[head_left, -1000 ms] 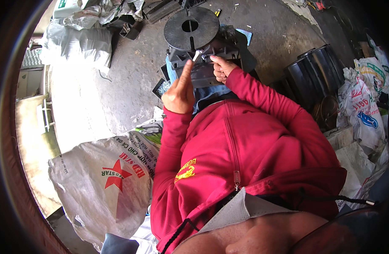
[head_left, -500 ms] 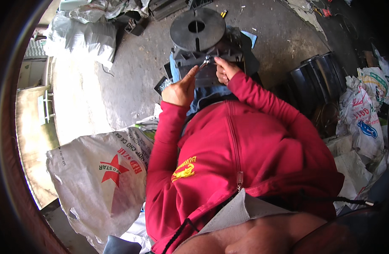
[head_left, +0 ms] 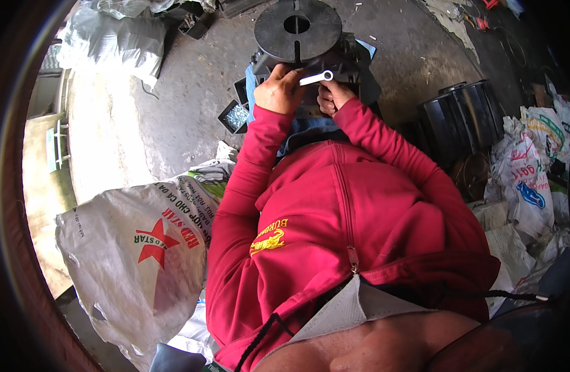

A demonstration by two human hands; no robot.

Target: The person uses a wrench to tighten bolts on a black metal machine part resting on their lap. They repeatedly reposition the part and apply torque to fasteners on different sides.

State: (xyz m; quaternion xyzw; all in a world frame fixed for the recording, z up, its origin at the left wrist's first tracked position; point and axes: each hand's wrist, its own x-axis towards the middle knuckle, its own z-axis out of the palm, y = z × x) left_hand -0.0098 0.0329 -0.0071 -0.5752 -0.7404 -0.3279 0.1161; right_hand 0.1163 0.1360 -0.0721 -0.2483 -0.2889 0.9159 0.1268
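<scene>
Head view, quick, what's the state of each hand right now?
Left hand: closed, apparently holding the shiny wrench.
Right hand: curled; whether it grips anything cannot be told.

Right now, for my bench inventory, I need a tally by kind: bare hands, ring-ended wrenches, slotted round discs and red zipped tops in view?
Bare hands (left hand, right hand): 2
Ring-ended wrench: 1
Slotted round disc: 1
Red zipped top: 1
Total: 5
</scene>
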